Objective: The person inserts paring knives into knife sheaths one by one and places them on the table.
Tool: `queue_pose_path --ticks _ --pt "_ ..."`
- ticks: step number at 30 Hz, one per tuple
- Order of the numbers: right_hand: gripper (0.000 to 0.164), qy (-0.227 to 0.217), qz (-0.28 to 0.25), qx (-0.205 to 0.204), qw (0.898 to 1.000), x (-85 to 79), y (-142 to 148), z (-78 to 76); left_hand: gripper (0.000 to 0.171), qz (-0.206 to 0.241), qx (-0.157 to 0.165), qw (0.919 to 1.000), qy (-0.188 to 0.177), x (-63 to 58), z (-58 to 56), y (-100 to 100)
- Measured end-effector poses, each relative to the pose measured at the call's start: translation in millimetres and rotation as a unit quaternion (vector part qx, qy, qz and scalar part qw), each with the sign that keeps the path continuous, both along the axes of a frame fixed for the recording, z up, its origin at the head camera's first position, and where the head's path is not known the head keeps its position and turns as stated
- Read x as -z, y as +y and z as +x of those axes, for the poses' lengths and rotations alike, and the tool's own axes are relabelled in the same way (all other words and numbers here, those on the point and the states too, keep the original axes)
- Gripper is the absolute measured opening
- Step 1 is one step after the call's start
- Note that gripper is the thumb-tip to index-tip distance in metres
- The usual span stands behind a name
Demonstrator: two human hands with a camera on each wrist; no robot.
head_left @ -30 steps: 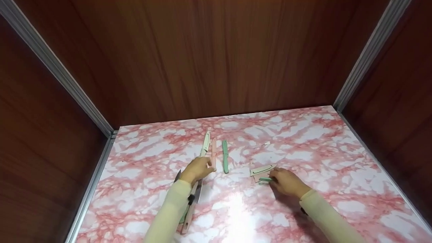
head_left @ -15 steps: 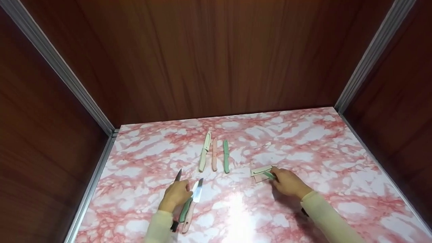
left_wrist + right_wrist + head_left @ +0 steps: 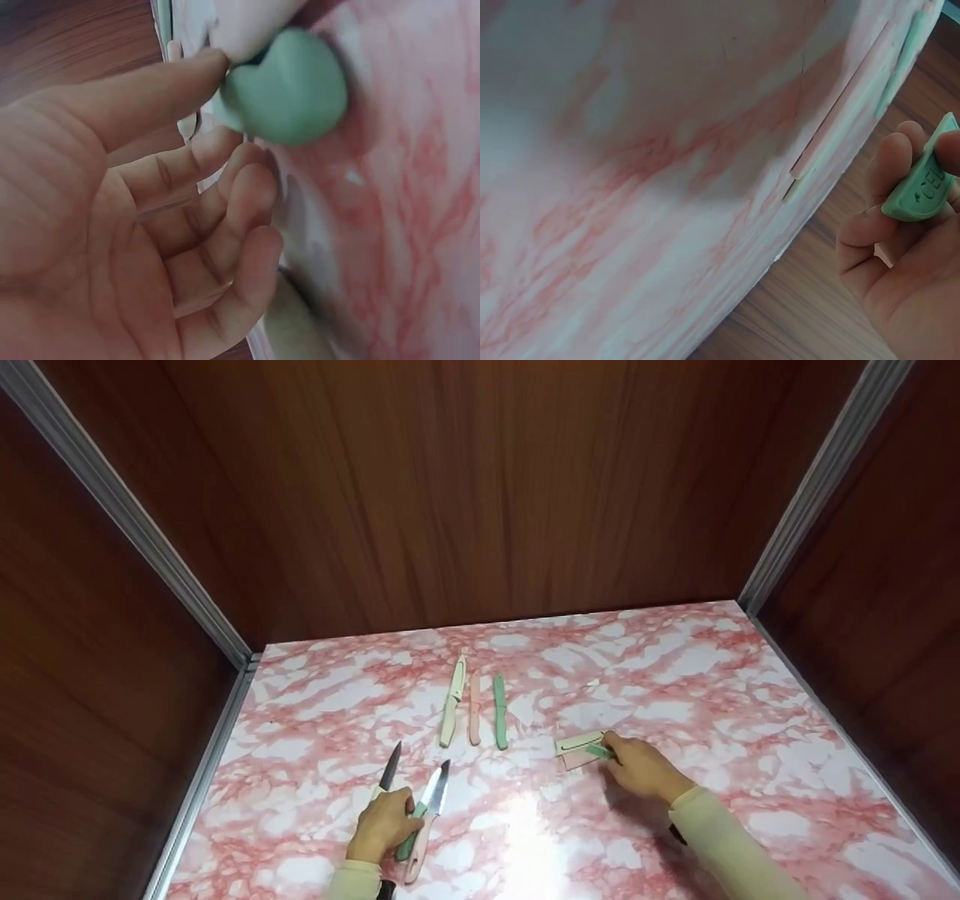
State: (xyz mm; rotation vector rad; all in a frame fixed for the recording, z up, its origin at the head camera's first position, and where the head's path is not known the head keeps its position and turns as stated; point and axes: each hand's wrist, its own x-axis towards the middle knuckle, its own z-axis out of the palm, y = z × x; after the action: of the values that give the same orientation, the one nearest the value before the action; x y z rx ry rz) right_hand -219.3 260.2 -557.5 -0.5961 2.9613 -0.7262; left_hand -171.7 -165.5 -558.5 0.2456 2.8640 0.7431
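In the head view my left hand (image 3: 384, 826) is over the knives at the lower left, fingers loosely bent. The left wrist view shows its thumb and index fingertips right at the green handle of a knife (image 3: 289, 90). A pink-handled knife (image 3: 417, 859) lies alongside, its bare blade pointing away. A third, dark-bladed knife (image 3: 391, 769) is partly covered by my left hand. My right hand (image 3: 640, 765) pinches a small green blade sheath (image 3: 926, 191) with raised letters between thumb and fingers. Beside it lie a cream sheath (image 3: 577, 742) with a dark slot and a pink sheath (image 3: 579, 760).
Farther back lie a cream sheathed knife (image 3: 452, 705), a slim pink knife (image 3: 474, 711) and a slim green knife (image 3: 500, 712), roughly parallel. Red-and-white marbled table (image 3: 675, 690) meets dark wood panels (image 3: 480, 495) at the back and sides.
My left hand has come back from the cream sheathed knife toward the front-left knives, now at the green handle. My right hand stays in place, with the green sheath turned slightly.
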Motion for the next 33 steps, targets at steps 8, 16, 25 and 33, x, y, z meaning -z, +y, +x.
queue_pose_path --ticks 8,16,25,33 --pt "0.013 -0.007 -0.004 0.002 1.0 -0.3 -1 -0.6 0.015 -0.009 -0.029 0.9993 0.02 4.5 -2.1 -1" --pt "0.01 -0.001 -0.016 -0.004 1.0 -3.5 -2 -1.2 0.011 -0.017 -0.06 0.9962 0.061 7.7 -7.4 0" --pt "0.006 0.017 -0.036 -0.001 0.999 -8.4 -6 -2.8 0.012 0.046 -0.032 0.9935 0.1 -8.6 -15.7 15" --pt "0.009 0.008 -0.045 0.001 0.999 -10.4 -11 -3.5 0.007 0.092 0.02 0.9881 0.122 -19.0 -19.6 39"
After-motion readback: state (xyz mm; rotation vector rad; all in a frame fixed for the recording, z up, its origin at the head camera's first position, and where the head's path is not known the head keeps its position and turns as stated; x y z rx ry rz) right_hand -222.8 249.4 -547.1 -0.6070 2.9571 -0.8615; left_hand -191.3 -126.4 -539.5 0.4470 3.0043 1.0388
